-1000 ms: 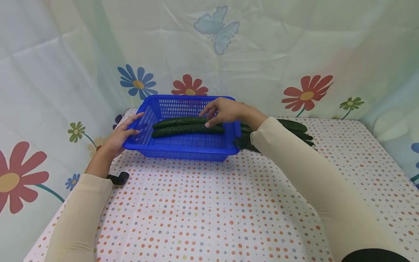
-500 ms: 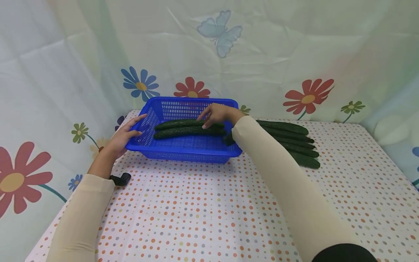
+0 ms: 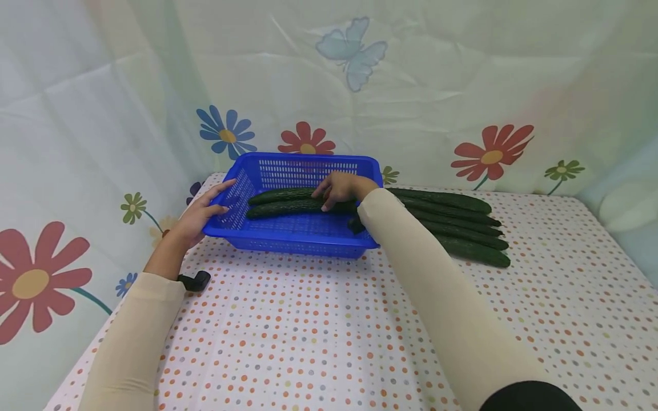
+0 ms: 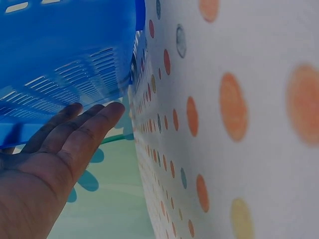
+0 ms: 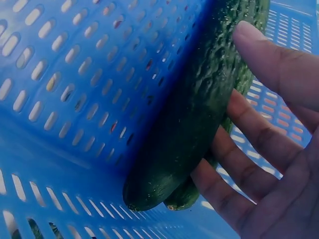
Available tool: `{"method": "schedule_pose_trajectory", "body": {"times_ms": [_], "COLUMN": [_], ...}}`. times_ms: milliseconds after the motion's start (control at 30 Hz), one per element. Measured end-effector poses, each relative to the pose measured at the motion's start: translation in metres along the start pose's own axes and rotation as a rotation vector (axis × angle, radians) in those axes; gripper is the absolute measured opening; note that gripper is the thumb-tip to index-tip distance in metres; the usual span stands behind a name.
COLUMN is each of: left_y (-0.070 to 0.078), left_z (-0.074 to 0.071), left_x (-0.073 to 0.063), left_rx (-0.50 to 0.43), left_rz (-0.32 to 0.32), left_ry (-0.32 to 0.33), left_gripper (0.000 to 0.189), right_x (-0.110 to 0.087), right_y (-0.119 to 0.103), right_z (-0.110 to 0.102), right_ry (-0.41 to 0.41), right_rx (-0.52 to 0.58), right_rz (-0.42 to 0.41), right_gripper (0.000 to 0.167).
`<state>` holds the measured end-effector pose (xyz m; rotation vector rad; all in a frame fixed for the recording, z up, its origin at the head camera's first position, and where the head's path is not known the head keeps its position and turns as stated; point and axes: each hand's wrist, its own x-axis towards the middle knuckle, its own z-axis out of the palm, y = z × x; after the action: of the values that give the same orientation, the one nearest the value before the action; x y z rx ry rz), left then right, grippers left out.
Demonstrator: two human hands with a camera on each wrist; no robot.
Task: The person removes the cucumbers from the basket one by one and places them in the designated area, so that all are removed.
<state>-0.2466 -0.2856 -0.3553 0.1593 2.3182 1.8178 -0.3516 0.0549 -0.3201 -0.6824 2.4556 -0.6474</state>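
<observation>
A blue plastic basket [image 3: 298, 237] with slotted walls stands on the table, holding two long dark green cucumbers side by side. My left hand [image 3: 197, 214] grips the basket's left rim. In the left wrist view, several of its fingers [image 4: 84, 127] extend beneath the rim along the outer wall. Inside the basket, my right hand [image 3: 341, 188] holds the nearer cucumber [image 3: 280, 209]. The right wrist view has its thumb [image 5: 254, 37] on this cucumber's front and the other fingers reaching behind it. The farther cucumber [image 3: 280, 196] lies just behind, partly covered by the hand.
Several more cucumbers [image 3: 462, 231] lie in a row on the table right of the basket, partly behind the right sleeve [image 3: 432, 279]. A dotted cloth covers the table [image 3: 288, 325]. A flowered curtain [image 3: 421, 91] hangs close behind the basket.
My right hand has lowered onto the cucumbers in the basket and taken hold of the nearer one. The right forearm has swung left, showing more of the cucumbers outside. The left hand stays on the rim.
</observation>
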Motion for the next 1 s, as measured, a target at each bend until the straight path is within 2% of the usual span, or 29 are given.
{"method": "schedule_pose_trajectory", "body": {"times_ms": [267,467,633,1000], "left_y": [0.002,0.002,0.002,0.002], "left_z": [0.001,0.001,0.0,0.001], "left_x": [0.0,0.0,0.0,-0.001], "left_rx": [-0.01,-0.011,-0.005,-0.007], "left_rz": [-0.002,0.003,0.004,-0.008], "left_ry": [-0.011,-0.008,-0.01,-0.013], "left_gripper": [0.064,0.064,0.064,0.064], "right_x": [0.001,0.002,0.003,0.002], "right_y": [0.001,-0.001,-0.002,-0.006], "right_z": [0.004,0.008,0.009,0.015], "right_ry": [0.011,0.022,0.03,0.051], "right_rx": [-0.088,-0.157,-0.173,-0.253], "right_rz": [0.011,0.055,0.081,0.085], "right_gripper": [0.052,0.049,0.046,0.046]}}
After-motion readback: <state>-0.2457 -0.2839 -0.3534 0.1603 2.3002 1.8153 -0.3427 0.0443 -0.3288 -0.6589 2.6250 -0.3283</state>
